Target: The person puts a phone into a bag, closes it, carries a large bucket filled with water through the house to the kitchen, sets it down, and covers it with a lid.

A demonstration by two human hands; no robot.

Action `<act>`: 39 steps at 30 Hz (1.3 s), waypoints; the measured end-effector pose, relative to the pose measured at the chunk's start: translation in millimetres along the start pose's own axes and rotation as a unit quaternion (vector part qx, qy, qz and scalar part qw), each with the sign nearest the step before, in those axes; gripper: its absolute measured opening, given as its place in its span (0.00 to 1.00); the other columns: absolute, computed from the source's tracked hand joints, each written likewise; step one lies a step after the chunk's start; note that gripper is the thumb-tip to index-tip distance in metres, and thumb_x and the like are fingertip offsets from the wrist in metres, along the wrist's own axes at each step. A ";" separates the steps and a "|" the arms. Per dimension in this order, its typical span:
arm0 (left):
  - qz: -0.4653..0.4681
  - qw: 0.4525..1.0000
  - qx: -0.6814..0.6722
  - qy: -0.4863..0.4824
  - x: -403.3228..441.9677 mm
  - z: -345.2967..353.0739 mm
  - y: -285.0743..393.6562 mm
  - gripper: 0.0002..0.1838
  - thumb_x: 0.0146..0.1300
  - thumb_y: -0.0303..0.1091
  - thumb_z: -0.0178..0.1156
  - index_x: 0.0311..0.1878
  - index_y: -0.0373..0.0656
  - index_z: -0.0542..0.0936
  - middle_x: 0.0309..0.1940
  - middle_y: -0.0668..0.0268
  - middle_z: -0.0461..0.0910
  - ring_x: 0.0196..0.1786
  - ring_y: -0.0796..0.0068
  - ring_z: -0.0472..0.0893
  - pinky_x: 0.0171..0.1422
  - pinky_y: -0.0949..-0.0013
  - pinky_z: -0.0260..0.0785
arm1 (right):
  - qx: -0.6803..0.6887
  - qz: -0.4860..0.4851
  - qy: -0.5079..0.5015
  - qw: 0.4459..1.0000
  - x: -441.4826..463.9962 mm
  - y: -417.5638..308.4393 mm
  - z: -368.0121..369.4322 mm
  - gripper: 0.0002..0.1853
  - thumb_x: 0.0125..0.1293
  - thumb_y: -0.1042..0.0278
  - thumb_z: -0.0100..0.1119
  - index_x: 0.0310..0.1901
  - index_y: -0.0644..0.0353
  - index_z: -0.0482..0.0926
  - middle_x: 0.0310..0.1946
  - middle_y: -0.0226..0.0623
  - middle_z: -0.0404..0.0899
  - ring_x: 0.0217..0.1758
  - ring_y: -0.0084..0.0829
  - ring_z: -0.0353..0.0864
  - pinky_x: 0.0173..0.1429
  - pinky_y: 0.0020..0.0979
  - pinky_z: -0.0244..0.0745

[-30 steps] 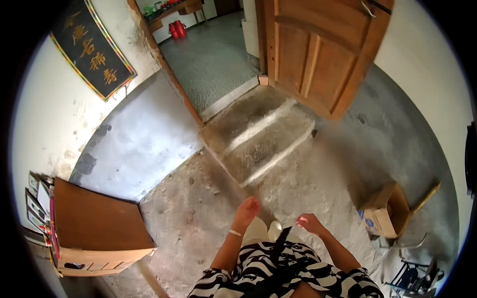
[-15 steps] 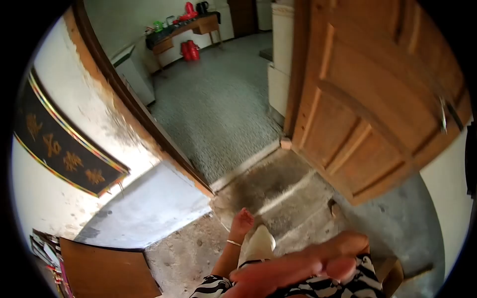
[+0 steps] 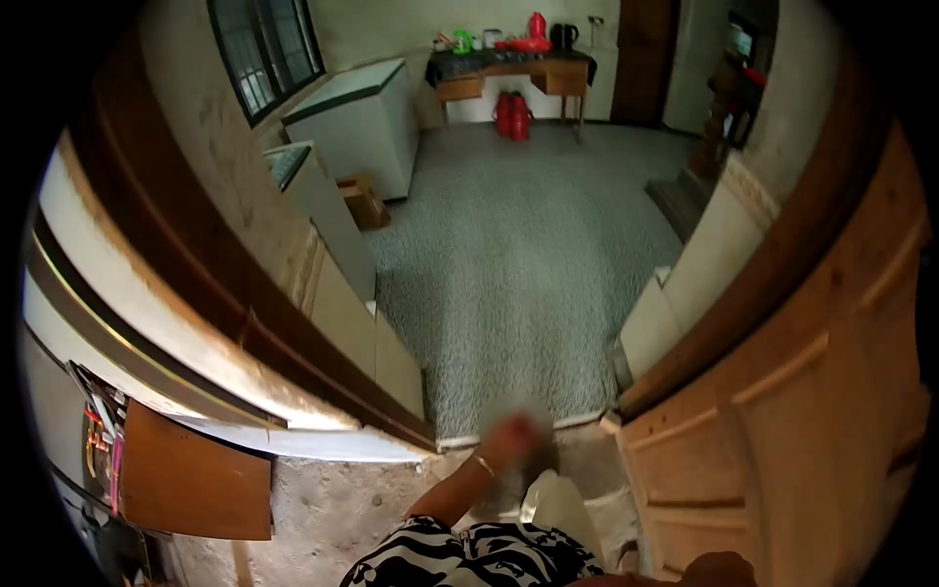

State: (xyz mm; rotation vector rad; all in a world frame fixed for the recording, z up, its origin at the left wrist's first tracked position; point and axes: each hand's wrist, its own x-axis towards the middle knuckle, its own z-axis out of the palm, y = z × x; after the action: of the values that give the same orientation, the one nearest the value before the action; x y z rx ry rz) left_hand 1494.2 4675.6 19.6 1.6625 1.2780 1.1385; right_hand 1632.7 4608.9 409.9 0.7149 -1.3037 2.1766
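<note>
Head view: you could trip at the thin, straight sill (image 3: pixel 579 419), since rough concrete (image 3: pixel 337 499) meets grainy grey floor (image 3: pixel 518 264) there, or bump the panelled wooden door (image 3: pixel 782 440), close beside your right arm (image 3: pixel 721 569) at the lower edge. Your left hand (image 3: pixel 511 438), blurred, hangs near the sill; whether either grip is together or apart, I can't tell.

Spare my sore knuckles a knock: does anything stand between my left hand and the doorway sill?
Nothing visible does; the wooden door stands open to the right of the left hand and the sill. Blur hides the exact gap.
</note>
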 end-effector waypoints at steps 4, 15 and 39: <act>-0.011 0.990 0.135 0.032 64.5 -42.3 40.8 0.11 0.51 0.37 0.60 0.34 0.43 0.73 0.25 0.66 0.73 0.30 0.74 0.73 0.36 0.68 0.68 | -0.027 -0.015 -0.052 0.998 31.4 -80.8 -52.9 0.32 0.56 0.40 0.53 0.46 0.67 0.74 0.37 0.45 0.75 0.36 0.40 0.74 0.40 0.38 0.65; -0.193 0.944 -0.255 0.074 180.8 -63.8 -79.4 0.06 0.60 0.30 0.52 0.38 0.40 0.75 0.28 0.68 0.75 0.33 0.73 0.75 0.39 0.72 0.70 | -0.093 -0.090 -0.138 0.982 85.7 -204.0 -201.6 0.25 0.55 0.45 0.58 0.43 0.61 0.77 0.32 0.39 0.76 0.29 0.37 0.74 0.31 0.36 0.66; -0.468 0.579 -0.667 0.034 791.0 -142.8 -82.5 0.04 0.59 0.27 0.51 0.31 0.41 0.75 0.24 0.66 0.76 0.28 0.73 0.74 0.37 0.69 0.69 | -0.299 -0.148 0.092 0.938 253.7 -395.9 -617.0 0.64 0.43 0.36 0.65 0.66 0.69 0.34 0.58 0.55 0.63 0.62 0.45 0.62 0.64 0.43 0.59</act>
State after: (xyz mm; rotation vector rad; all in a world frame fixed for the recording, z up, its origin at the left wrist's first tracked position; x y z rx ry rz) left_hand 1421.2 5468.8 155.5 -0.2523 0.6526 0.9268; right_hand 1592.4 5364.9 579.4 0.4121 -1.5307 1.4534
